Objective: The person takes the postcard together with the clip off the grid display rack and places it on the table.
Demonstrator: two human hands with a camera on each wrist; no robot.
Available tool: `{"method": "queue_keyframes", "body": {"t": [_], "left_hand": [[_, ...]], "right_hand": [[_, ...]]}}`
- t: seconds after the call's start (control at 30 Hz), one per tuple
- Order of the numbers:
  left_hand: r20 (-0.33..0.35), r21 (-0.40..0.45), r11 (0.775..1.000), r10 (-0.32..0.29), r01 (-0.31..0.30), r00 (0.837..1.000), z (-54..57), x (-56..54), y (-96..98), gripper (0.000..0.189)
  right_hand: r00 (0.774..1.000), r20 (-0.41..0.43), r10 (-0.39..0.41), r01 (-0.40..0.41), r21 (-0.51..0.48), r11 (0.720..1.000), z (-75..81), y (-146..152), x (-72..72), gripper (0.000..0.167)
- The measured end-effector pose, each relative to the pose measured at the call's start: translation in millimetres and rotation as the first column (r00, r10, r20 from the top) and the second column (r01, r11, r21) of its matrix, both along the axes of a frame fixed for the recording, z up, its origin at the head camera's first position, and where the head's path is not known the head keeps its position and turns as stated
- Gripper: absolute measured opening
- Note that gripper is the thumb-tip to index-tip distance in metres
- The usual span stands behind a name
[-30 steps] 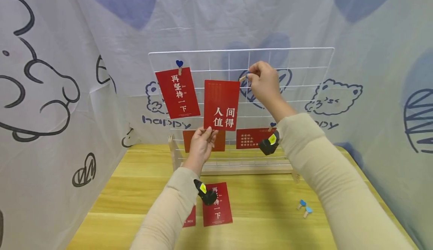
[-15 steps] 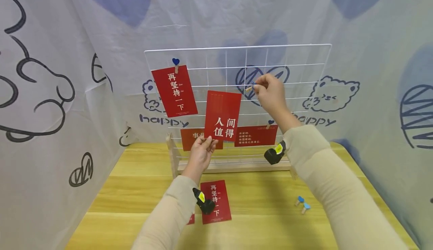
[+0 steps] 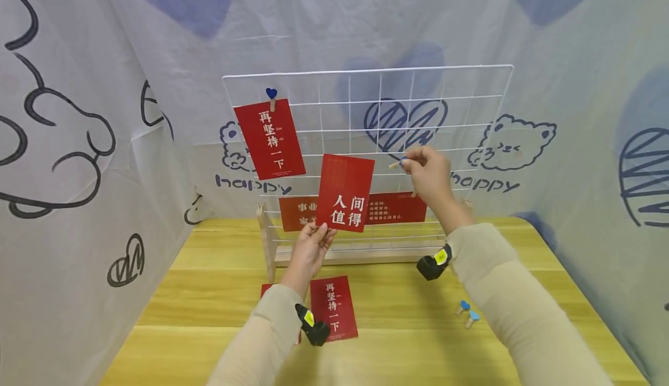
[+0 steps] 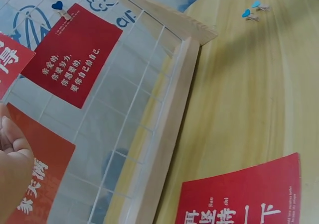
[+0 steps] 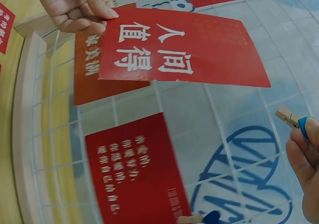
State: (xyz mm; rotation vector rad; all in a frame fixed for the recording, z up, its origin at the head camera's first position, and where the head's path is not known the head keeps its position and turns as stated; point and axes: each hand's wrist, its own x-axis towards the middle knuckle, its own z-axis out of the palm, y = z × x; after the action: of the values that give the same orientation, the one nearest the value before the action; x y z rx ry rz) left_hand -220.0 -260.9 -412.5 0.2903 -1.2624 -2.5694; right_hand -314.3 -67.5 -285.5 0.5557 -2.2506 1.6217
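Observation:
My left hand (image 3: 312, 246) pinches a red card (image 3: 346, 191) with white characters by its lower left corner, holding it upright before the wire grid. To the right, my right hand (image 3: 431, 178) pinches a small wooden clothespin (image 5: 288, 116) with a blue heart, its jaws pointing toward the card but apart from it. The white wire grid (image 3: 366, 71) stands behind both hands. A red card (image 3: 269, 139) hangs at its upper left under a clothespin (image 3: 272, 97) with a dark blue heart. Lower on the grid are an orange-red card (image 4: 55, 154) and another red card (image 5: 137, 169), partly covered in the head view.
Two blue-heart clothespins (image 3: 467, 311) lie on the wooden table (image 3: 407, 351) at the right. A red card (image 3: 334, 309) lies in front of the grid's wooden base (image 3: 360, 254), beside another mostly hidden under my left arm. A patterned cloth (image 3: 172, 38) surrounds the table.
Both hands have come down, lowering the card and the clothespin from the grid's upper rows. The right hand has also shifted rightward, and the card tilts slightly more.

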Motion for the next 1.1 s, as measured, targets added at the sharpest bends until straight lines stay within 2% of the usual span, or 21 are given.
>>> {"method": "queue_keyframes", "body": {"t": [0.1, 0.2, 0.3, 0.33, 0.37, 0.43, 0.53, 0.57, 0.67, 0.73, 0.97, 1.1], "left_hand": [[0.007, -0.008, 1.000, -0.010, 0.010, 1.000, -1.7, 3.9, 1.6, 0.018], [0.020, -0.040, 0.999, -0.001, 0.001, 1.000, -8.8, 6.4, 2.9, 0.017], [-0.003, -0.067, 0.998, -0.005, 0.004, 1.000, -26.7, 6.0, 1.8, 0.015], [-0.063, -0.054, 0.998, -0.032, 0.029, 0.998, -43.1, 0.3, -2.7, 0.013], [-0.080, -0.050, 0.998, -0.045, 0.041, 0.996, -50.7, -0.4, -3.9, 0.013], [-0.092, -0.046, 0.997, -0.063, 0.059, 0.994, -61.0, 0.8, -4.2, 0.013], [-0.038, -0.048, 0.997, -0.058, 0.056, 0.998, -59.7, 7.6, -0.2, 0.011], [0.030, -0.058, 0.997, -0.039, 0.041, 0.999, -46.8, 17.1, 5.3, 0.012], [0.082, -0.042, 0.998, -0.038, 0.042, 0.996, -39.1, 27.4, 9.3, 0.014], [0.080, -0.024, 0.998, -0.054, 0.056, 0.995, -41.1, 31.7, 9.6, 0.016], [0.142, -0.025, 0.999, -0.039, 0.043, 0.989, -55.8, 39.4, 12.7, 0.010], [0.163, -0.024, 0.999, -0.042, 0.047, 0.986, -62.0, 44.6, 14.1, 0.009]], "right_hand": [[0.999, 0.044, 0.012, -0.011, -0.017, 1.000, -8.9, 5.5, 1.1, 0.010], [0.996, 0.090, 0.008, -0.006, -0.020, 1.000, -19.0, 10.1, 3.1, 0.011], [0.990, 0.141, -0.006, 0.008, -0.016, 1.000, -29.7, 14.9, 4.1, 0.013], [0.988, 0.153, -0.007, 0.010, -0.015, 1.000, -33.2, 16.5, 4.5, 0.014], [0.986, 0.168, -0.006, 0.009, -0.017, 1.000, -37.0, 18.3, 4.7, 0.014], [0.983, 0.183, -0.005, 0.010, -0.026, 1.000, -44.1, 21.8, 5.1, 0.015], [0.982, 0.189, -0.005, 0.012, -0.039, 0.999, -53.9, 27.1, 5.5, 0.016], [0.982, 0.186, -0.005, 0.014, -0.046, 0.999, -57.2, 28.7, 5.3, 0.017], [0.982, 0.187, -0.029, 0.035, -0.028, 0.999, -65.6, 33.1, 6.5, 0.016], [0.982, 0.185, -0.033, 0.038, -0.027, 0.999, -71.2, 35.7, 8.2, 0.016], [0.976, 0.217, -0.011, 0.025, -0.060, 0.998, -91.3, 44.8, 13.9, 0.016], [0.981, 0.189, -0.033, 0.042, -0.044, 0.998, -100.9, 49.2, 17.7, 0.015]]}}
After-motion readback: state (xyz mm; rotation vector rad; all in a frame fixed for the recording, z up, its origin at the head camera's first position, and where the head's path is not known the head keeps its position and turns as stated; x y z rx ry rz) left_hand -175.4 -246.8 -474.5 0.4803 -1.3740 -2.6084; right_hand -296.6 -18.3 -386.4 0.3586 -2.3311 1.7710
